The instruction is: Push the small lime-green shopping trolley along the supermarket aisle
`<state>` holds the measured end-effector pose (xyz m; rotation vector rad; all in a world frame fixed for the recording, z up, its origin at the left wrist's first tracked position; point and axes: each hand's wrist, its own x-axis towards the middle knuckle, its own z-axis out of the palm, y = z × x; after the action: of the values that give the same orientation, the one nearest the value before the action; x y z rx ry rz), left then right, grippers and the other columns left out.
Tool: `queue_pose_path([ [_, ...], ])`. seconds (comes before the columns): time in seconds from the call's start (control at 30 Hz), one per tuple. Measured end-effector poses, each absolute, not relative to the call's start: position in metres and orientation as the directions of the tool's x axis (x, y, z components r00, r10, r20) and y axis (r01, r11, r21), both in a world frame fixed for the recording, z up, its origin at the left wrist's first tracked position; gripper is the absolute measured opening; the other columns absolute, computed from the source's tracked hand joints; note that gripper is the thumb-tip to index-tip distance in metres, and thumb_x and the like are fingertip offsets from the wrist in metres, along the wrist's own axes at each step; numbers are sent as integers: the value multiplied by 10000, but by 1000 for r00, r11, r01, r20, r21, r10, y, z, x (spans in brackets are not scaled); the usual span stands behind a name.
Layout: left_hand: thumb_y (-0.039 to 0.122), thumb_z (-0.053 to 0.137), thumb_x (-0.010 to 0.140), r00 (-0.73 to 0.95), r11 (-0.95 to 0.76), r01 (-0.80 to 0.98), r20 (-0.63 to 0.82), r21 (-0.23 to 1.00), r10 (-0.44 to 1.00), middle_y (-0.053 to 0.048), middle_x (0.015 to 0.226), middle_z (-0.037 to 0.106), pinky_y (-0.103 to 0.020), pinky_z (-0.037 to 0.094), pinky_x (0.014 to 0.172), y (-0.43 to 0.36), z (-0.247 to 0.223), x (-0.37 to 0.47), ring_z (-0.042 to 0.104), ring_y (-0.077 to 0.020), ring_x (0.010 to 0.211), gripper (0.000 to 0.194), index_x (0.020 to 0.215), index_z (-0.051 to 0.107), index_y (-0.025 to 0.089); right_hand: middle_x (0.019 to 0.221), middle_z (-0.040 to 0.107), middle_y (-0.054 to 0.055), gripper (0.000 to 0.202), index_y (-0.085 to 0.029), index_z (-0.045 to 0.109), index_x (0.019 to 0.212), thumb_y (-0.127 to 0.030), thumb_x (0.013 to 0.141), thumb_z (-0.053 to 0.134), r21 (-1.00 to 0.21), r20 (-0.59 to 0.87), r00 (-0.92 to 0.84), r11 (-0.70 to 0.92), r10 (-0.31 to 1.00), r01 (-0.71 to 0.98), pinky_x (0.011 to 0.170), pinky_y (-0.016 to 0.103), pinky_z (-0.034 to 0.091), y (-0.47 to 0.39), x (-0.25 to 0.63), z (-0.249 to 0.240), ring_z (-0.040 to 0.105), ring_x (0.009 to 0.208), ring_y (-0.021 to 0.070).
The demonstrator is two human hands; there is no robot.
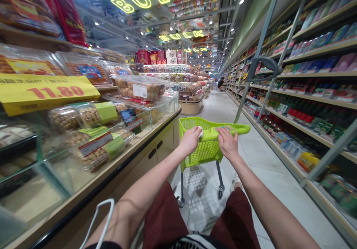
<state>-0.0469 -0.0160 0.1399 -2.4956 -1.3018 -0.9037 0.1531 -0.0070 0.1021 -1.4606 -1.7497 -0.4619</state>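
Ahead of me stands a lime-green plastic shopping cart [208,154] with a perforated basket and thin dark legs on casters. My left hand [190,141] is closed at the left part of its handle [209,134]. A small white thing, perhaps a crumpled tissue [200,131], shows at those fingertips. Farther right, my right hand [228,143] grips the same handle, fingers laid over the top and the thumb on the near side. Part of a printed label shows by the right fingers. Little of the basket's inside can be seen.
Close on the left runs a glass-edged display counter [156,144] with packaged snacks and a yellow price sign [50,92]. Stocked shelves [315,92] line the right, with a leaning metal ladder [252,70] before them. A tiled aisle [214,102] stretches ahead; a person [221,83] crouches far off.
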Motion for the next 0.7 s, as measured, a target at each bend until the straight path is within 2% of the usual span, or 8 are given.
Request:
queue_pose_path([
  [0.1,90,424,801,395,-587,791,590,172,705,-104,1267,493,-319,384,969,-18,141,-44,482,-178,1138,404,1193,472,173,1229,552,83,372,-193,554,1146,-262,878,305,-248,754,29,244,656,938,1000,535,166,-10,144,103,409,1207,240],
  [0.3,104,389,828,519,-676,737,626,18,582,-169,1267,483,-417,367,976,-21,135,-4,436,-225,1190,377,1197,463,115,1236,546,89,373,-184,548,1159,-244,880,308,-232,746,-15,280,666,932,1007,533,181,-16,129,105,377,1237,238],
  [0.4,83,400,813,542,-708,706,642,1,542,-163,1291,468,-420,366,982,-19,131,-14,420,-224,1207,411,1218,452,125,1248,537,79,365,-192,540,1166,-254,883,316,-208,755,-40,296,655,932,1014,543,163,-16,137,103,387,1233,230],
  [0.53,57,432,766,474,-717,685,669,129,573,-133,1290,476,-391,388,976,-12,126,-52,451,-202,1180,467,1220,463,160,1249,537,73,363,-202,537,1168,-248,879,323,-210,768,-36,304,639,929,1017,554,153,-14,146,100,388,1234,228],
  [0.7,69,440,752,411,-743,573,663,346,625,-92,1273,494,-343,365,1011,1,123,-71,452,-172,1182,449,1187,501,161,1235,547,83,361,-187,552,1144,-260,869,330,-294,766,35,302,641,907,1001,557,196,-11,146,98,377,1240,242],
])
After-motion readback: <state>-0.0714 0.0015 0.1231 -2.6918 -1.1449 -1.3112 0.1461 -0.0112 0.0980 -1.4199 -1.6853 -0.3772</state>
